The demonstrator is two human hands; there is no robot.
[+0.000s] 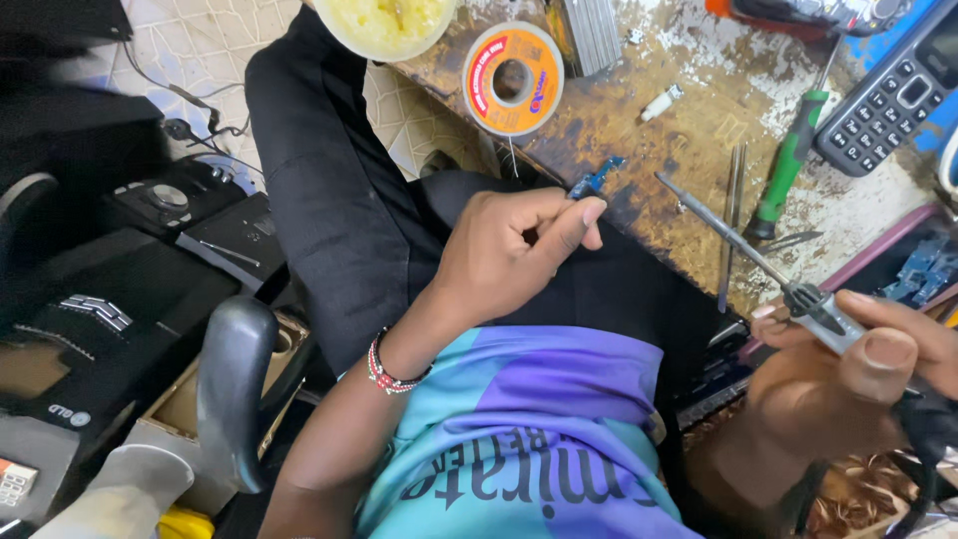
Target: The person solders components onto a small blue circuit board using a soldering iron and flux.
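My left hand (509,262) pinches a small blue electronic part (596,180) between thumb and forefinger, at the edge of the worn brown bench (639,110). A beaded bracelet (384,369) circles that wrist. My right hand (868,349) grips the handle of a soldering iron (758,262). The iron's thin metal tip points up and left and ends a short way to the right of the blue part, not touching it.
On the bench lie an orange solder spool (512,78), a tub of yellow paste (389,20), a green-handled screwdriver (788,165), tweezers (731,220) and a keypad phone (893,95). A black chair armrest (235,389) and dark equipment stand on the left.
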